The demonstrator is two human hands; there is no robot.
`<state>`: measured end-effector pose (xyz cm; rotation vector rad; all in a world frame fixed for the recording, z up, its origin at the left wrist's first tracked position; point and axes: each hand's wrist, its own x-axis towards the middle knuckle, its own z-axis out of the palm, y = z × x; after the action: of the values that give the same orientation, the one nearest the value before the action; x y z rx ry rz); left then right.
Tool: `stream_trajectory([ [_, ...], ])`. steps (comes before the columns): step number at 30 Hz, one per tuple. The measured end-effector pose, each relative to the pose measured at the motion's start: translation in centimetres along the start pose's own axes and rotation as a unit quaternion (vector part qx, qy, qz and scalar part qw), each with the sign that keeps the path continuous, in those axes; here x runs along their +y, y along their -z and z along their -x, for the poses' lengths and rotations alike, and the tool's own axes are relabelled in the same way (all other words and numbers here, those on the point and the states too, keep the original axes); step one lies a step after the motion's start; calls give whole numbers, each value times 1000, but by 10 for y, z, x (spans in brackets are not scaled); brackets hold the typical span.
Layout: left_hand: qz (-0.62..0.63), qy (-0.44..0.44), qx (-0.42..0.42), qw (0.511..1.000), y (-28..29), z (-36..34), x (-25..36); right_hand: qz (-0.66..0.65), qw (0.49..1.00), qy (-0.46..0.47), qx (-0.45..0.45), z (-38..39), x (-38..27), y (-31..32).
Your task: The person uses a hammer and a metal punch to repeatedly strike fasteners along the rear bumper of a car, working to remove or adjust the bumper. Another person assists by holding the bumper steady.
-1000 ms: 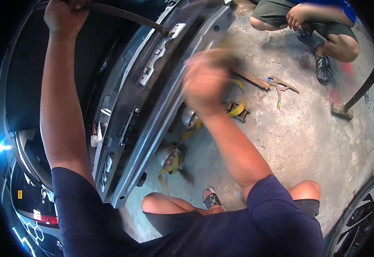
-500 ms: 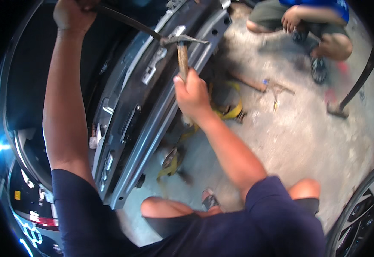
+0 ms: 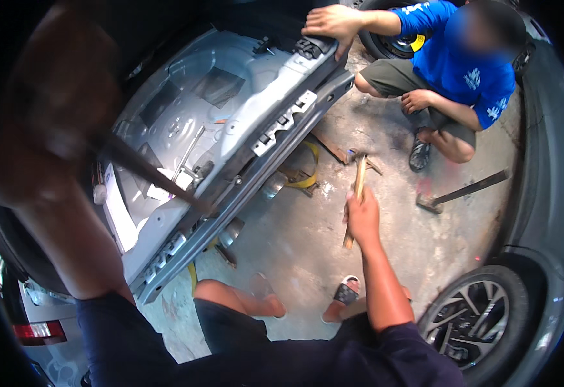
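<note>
My left hand (image 3: 69, 109), dark and blurred close up, is closed around a dark metal bar (image 3: 143, 169). The bar slants down to the right, its far end at the edge of the car's rear body panel (image 3: 230, 174); whether it touches is unclear. My right hand (image 3: 363, 216) grips the wooden handle of a hammer (image 3: 360, 180), held over the floor to the right of the panel. Its head overlaps another tool lying behind it, so the outline is hard to separate. Inside the open trunk (image 3: 179, 116) lies a metal rod-like tool (image 3: 188, 155).
A person in a blue shirt (image 3: 466, 77) crouches at the far right, one hand (image 3: 333, 24) on the panel's corner. A sledgehammer (image 3: 466, 192) lies on the concrete. Yellow strap (image 3: 311, 168) hangs beside the panel. A grey car's wheel (image 3: 479, 316) stands at the near right.
The hammer has swung away from the bar, down and right. My view has shifted, showing more of the trunk. The crouching person's hand now shows on the panel corner.
</note>
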<state>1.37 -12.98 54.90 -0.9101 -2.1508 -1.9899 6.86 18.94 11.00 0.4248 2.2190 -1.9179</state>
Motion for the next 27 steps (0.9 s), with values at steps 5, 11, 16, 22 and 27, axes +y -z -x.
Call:
stream_trajectory([
  [5, 162, 446, 153, 867, -41, 95, -32, 248, 967, -17, -62, 122, -17, 57],
  [11, 199, 677, 91, 703, -70, 177, 10, 349, 905, -147, -192, 214, -96, 143],
  [16, 148, 773, 71, 612, -115, 290, 50, 519, 776, -141, -329, 210, -191, 198],
  [22, 310, 788, 173, 503, -167, 436, 79, 527, 771, -131, -334, 152, -257, 240],
  [27, 284, 823, 210, 445, -207, 456, 55, 622, 691, -193, -315, 73, -340, 170],
])
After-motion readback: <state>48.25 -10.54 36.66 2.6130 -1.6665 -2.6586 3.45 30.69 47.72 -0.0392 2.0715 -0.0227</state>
